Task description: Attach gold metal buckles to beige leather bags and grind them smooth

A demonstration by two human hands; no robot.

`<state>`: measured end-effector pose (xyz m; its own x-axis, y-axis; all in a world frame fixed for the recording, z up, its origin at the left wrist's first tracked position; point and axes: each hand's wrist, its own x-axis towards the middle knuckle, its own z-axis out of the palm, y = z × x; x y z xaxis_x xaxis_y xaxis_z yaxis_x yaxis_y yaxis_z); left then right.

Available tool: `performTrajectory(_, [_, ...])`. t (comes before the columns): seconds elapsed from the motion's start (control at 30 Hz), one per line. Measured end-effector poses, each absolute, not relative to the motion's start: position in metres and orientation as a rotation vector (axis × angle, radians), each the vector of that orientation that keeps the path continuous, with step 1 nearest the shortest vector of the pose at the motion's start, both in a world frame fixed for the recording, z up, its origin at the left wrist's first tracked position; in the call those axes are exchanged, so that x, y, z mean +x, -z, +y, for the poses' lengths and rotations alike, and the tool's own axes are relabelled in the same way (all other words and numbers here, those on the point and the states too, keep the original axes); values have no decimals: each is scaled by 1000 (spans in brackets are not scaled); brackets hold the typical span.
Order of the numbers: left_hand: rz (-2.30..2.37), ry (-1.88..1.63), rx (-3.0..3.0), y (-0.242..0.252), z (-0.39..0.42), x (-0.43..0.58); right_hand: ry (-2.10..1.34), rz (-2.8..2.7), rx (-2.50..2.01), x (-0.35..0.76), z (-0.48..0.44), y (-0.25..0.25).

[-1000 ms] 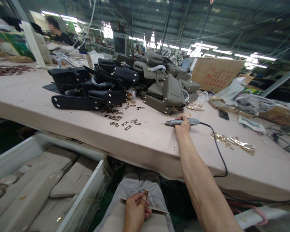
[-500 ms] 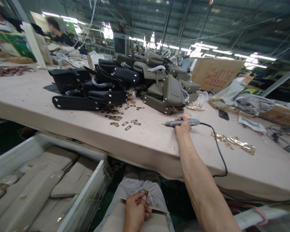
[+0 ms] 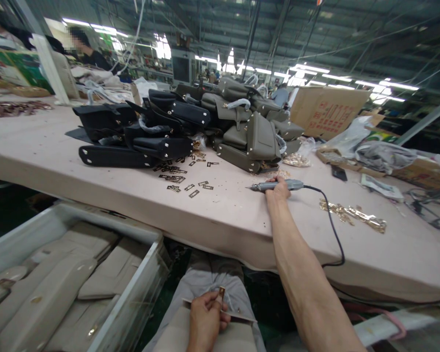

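Note:
On the lap lies a beige bag piece [image 3: 172,332]. My left hand [image 3: 207,318] is closed at its upper edge, pinching a strap that ends in a small gold metal fitting [image 3: 221,292]. My right hand [image 3: 277,189] is wrapped round a grey electric screwdriver [image 3: 293,185] resting on the table [image 3: 227,215], its tip pointing left. A black cord [image 3: 332,222] runs from the tool over the table edge. Small rectangular metal plates [image 3: 176,178] lie scattered left of the tip, and gold fittings [image 3: 355,215] lie to the right.
Black bags [image 3: 117,154] and olive bags [image 3: 262,139] are piled at the table's middle. A white bin [image 3: 132,288] of beige bags stands at the lower left. A cardboard box [image 3: 328,112] and a phone [image 3: 339,172] are at the right. A person [image 3: 91,54] is at the back left.

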<state>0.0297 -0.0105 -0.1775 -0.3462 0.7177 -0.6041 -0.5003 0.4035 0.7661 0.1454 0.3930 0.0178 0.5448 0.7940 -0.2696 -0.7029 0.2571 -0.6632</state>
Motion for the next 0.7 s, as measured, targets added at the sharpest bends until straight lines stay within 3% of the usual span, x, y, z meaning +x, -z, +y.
performTrajectory(0.43, [1475, -1261, 221, 171, -9, 29, -1042, -149, -808, 147, 394, -18])
performTrajectory(0.7, [1451, -1205, 211, 148, -4, 25, -1183, -260, -659, 160, 352, -49])
